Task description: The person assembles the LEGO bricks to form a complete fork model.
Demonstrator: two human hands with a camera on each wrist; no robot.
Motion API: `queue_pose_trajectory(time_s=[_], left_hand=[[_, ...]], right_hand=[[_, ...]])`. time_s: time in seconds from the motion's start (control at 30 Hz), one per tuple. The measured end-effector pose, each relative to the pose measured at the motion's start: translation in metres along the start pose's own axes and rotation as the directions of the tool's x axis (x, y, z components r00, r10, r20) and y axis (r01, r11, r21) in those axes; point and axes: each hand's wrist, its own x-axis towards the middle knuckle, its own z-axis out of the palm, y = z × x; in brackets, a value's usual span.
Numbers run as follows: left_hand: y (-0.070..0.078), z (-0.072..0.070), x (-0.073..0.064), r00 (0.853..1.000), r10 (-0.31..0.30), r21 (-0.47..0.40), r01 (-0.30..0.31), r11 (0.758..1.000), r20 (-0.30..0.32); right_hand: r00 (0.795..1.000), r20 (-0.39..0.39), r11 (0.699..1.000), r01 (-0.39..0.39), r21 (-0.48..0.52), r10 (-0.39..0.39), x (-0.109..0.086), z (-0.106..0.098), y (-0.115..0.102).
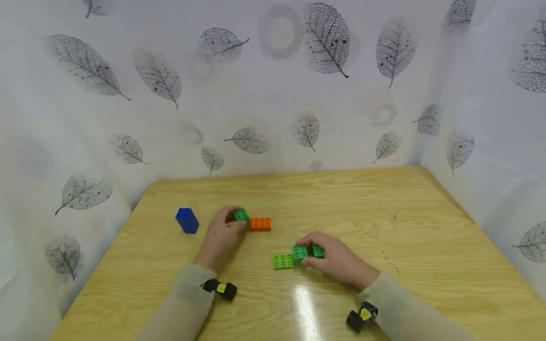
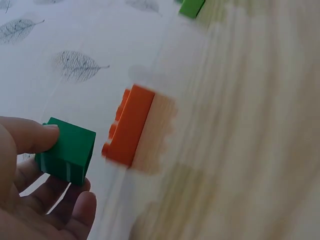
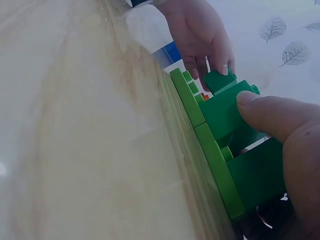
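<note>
My left hand pinches a green toy brick between thumb and fingers. In the left wrist view this green brick is held up, apart from an orange brick on the table. My right hand grips a second green brick, thumb against its near side. Below it, the right wrist view shows two light green bricks end to end, the gripped brick across their seam. Another green brick sits on the nearer one, partly hidden by the hand.
A tall blue block stands upright on the left of the wooden table. A white cloth with leaf prints hangs behind the table and along its sides. Black wrist cameras are strapped over both sleeves.
</note>
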Motion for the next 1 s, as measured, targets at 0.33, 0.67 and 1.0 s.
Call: queue_pose_trajectory(time_s=[0.33,0.67,1.0], left_hand=[[0.012,0.03,-0.035,0.991,0.08,-0.013,-0.079,0.997,0.11],[0.019,0.05,-0.057,0.943,0.115,-0.024,-0.113,0.993,0.312],[0.021,0.054,-0.06,0.923,0.144,-0.019,-0.146,0.989,0.357]], right_hand=[[1.0,0.004,1.0,0.005,0.004,-0.005,0.001,0.0,0.001],[1.0,0.0,1.0,0.008,0.017,-0.008,0.0,-0.001,0.001],[1.0,0.002,1.0,0.012,0.029,-0.013,0.0,-0.001,0.0]])
